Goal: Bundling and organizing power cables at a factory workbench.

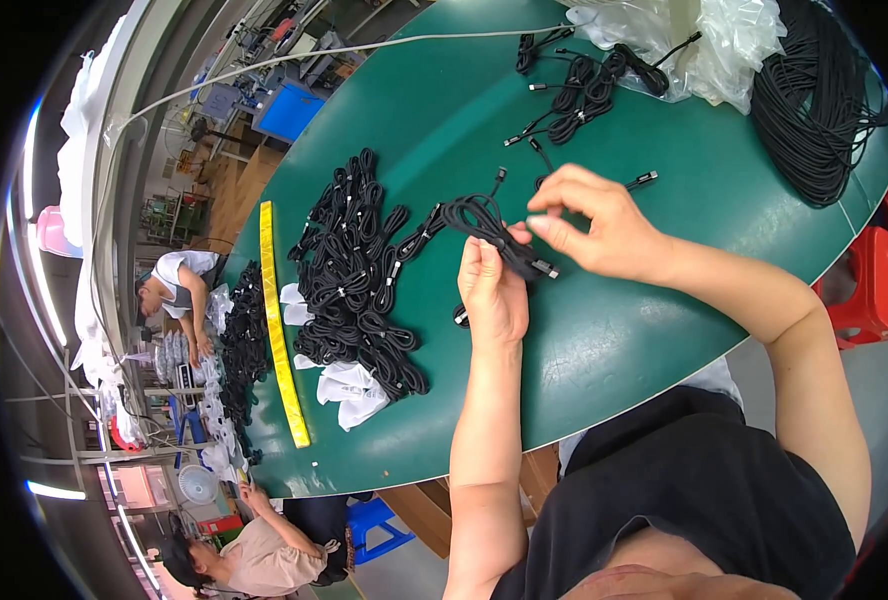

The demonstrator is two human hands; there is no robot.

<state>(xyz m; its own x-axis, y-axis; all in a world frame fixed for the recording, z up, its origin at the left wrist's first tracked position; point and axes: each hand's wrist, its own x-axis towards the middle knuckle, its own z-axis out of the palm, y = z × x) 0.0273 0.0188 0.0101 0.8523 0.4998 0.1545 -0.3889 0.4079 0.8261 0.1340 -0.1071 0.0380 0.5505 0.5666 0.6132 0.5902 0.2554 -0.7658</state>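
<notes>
A coiled black cable (479, 215) with metal-tipped plugs is held up over the green table. My left hand (494, 295) is closed around the lower part of the coil, its fingers pressed against the loops. One plug sticks up above the coil, and another points out to its right. Just right of the coil is my right hand (604, 225), its thumb and forefinger curved and apart, with nothing visible between them. Part of another black cable with a plug (644, 181) shows behind my right hand.
Left of my hands lies a heap of bundled black cables (349, 280), with white plastic bags (352, 393) beside it. A yellow strip (282, 330) runs across the green table (604, 350). Farther off are loose cables (579, 95), clear bags (734, 50) and a large black coil (814, 110). Two people sit leftward.
</notes>
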